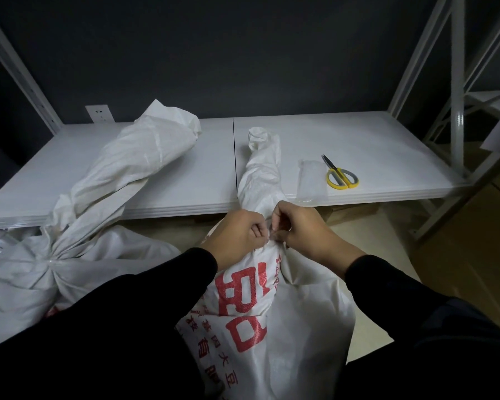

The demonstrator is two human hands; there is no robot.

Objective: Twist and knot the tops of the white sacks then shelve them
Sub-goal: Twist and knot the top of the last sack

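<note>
Both hands are closed at the neck of the red-printed white sack (251,307), which stands on the floor against the shelf (373,145). The left hand (237,235) and right hand (298,229) pinch something small at the gathered neck; whether it is a tie cannot be told. The sack's twisted top (261,160) lies over the shelf edge. If either pinch slackens, the twist would likely unwind. A second sack (78,226) with a bunched neck leans nearby, and scissors (341,176) lie on the shelf.

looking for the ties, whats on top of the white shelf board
On the shelf board: yellow-handled scissors, a clear plastic packet, and the twisted sack tops resting on it. The packet's contents aren't discernible.
</note>
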